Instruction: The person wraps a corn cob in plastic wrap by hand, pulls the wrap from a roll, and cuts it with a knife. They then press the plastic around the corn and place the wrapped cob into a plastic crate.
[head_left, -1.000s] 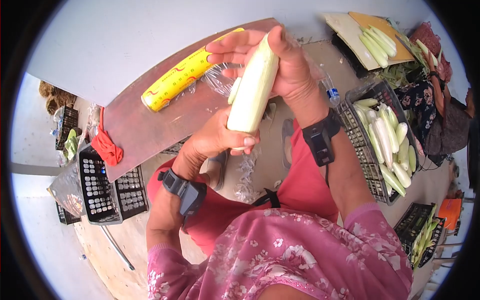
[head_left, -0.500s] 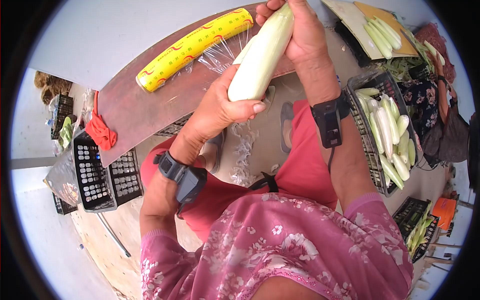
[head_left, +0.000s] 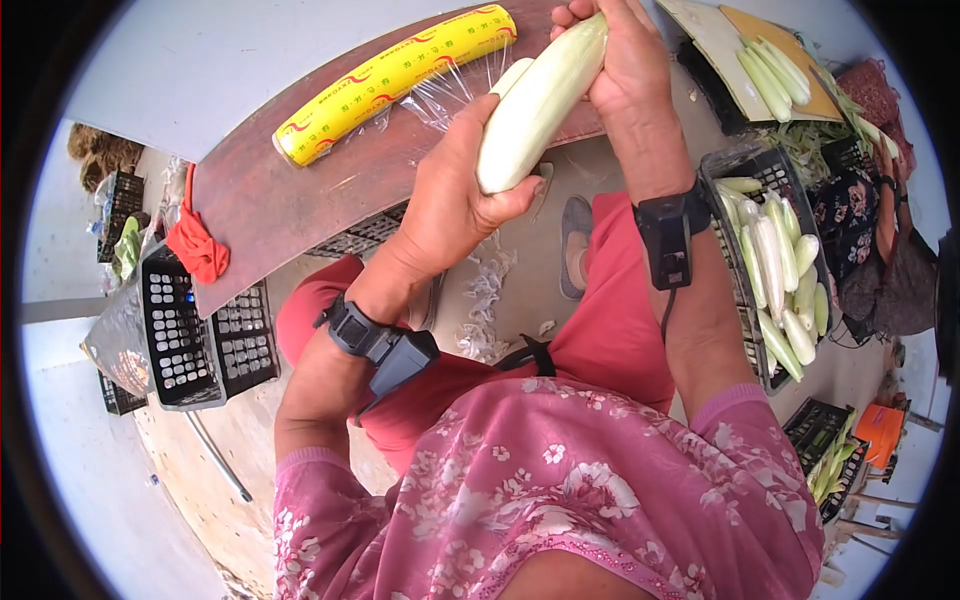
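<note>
A pale green zucchini [head_left: 543,105] hangs slanted in front of me, its blunt end low and its narrower end high. My left hand [head_left: 465,185] is wrapped round the lower end, thumb lying along the near side. At the upper end, my right hand [head_left: 628,65] grips it with curled fingers. Behind it, against the left-hand fingers, shows part of a second pale green piece [head_left: 513,76]. Clear plastic film [head_left: 440,97] stretches over the table just beyond my left hand, coming from a yellow printed roll [head_left: 395,83].
The brown table [head_left: 270,220] has a red cloth [head_left: 200,250] at its left corner. Black crates [head_left: 180,340] stand at left. A crate [head_left: 720,165] of zucchini is at my right; more lie on a board [head_left: 815,75]. Another person's dark flowered clothing [head_left: 840,215] shows there. White scraps [head_left: 485,300] litter the floor.
Both hands have shifted slightly right with the zucchini, and the view has moved a little. The grip looks the same.
</note>
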